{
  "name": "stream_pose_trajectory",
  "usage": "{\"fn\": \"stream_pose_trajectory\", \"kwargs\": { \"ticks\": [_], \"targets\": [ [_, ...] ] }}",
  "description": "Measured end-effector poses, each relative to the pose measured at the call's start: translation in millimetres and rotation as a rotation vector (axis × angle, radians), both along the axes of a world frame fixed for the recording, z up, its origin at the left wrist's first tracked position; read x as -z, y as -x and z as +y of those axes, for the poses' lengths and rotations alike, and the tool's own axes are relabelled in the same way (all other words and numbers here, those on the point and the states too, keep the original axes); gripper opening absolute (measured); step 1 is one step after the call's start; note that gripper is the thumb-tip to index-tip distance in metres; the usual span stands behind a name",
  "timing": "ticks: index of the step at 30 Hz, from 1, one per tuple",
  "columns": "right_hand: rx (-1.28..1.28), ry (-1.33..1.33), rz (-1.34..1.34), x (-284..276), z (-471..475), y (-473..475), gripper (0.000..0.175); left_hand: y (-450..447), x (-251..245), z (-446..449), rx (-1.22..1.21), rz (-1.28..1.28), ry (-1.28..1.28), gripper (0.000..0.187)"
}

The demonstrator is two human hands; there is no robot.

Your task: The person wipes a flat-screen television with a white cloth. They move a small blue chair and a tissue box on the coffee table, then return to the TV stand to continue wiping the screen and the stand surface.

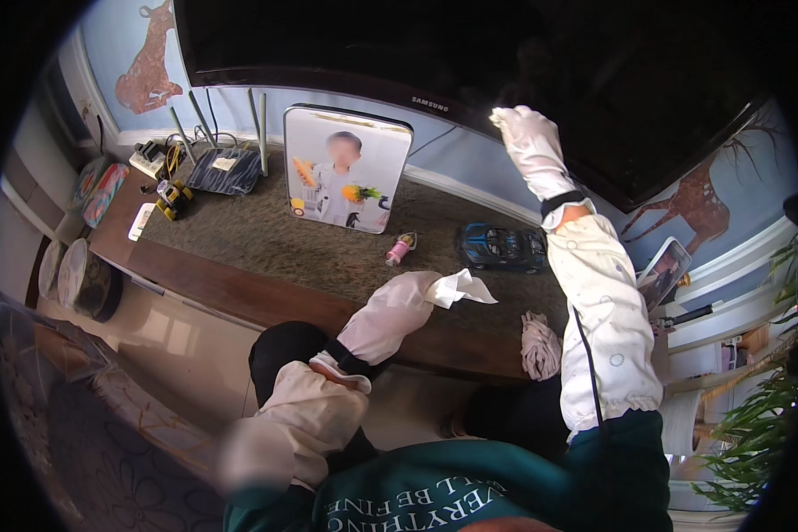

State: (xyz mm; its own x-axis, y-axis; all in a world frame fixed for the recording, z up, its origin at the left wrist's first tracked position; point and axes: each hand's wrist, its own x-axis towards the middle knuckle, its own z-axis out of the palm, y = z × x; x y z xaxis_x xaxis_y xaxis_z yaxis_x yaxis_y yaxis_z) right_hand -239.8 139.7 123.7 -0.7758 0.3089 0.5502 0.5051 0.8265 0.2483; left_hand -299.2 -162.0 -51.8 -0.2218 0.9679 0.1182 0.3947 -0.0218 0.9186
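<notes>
My left hand point(399, 306), in a pale glove, is closed on a white tissue point(463, 288) above the front edge of the wooden cabinet. Raised at the lower edge of a Samsung television point(386, 83), my gloved right hand point(527, 133) has its fingers bent; whether it grips a cloth there is unclear. Between the hands lie a small pink toy point(400, 249) and a blue-and-black toy car point(499, 247). A crumpled pinkish cloth point(540, 349) lies at the cabinet's front edge, left of my right sleeve.
A framed photo point(349, 169) stands upright behind the pink toy. Farther left are a router point(226, 171) with antennas, a yellow-wheeled toy point(173, 198) and a power strip point(147, 163). A leafy plant point(751, 425) is at the right; round stools point(83, 279) stand on the floor at left.
</notes>
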Motion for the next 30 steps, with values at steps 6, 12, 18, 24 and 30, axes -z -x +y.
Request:
{"fn": "stream_pose_trajectory", "kwargs": {
  "ticks": [6, 12, 18, 24, 30],
  "targets": [
    [0.172, 0.154, 0.167, 17.3, 46.3, -93.0, 0.023, 0.7, 0.8, -1.9, -0.009, 0.051, 0.003, 0.025],
    [0.160, 0.118, 0.575, 60.5, 103.3, -169.7, 0.015, -4.0, 0.5, -1.6, -0.012, 0.153, -0.062, 0.023],
    [-0.263, 0.467, 1.169, 114.3, 132.3, -115.9, 0.007, -7.3, -1.0, -3.9, -0.015, 0.183, -0.003, 0.021],
    [-0.020, 0.226, 1.084, 128.8, 77.6, -31.9, 0.005, -1.1, -1.7, -8.0, 0.034, 0.327, 0.004, 0.027],
    [-0.129, 0.250, 0.931, 107.2, 11.3, 22.2, 0.006, -2.1, 6.5, -12.7, 0.047, 0.423, -0.086, 0.027]
  ]
}}
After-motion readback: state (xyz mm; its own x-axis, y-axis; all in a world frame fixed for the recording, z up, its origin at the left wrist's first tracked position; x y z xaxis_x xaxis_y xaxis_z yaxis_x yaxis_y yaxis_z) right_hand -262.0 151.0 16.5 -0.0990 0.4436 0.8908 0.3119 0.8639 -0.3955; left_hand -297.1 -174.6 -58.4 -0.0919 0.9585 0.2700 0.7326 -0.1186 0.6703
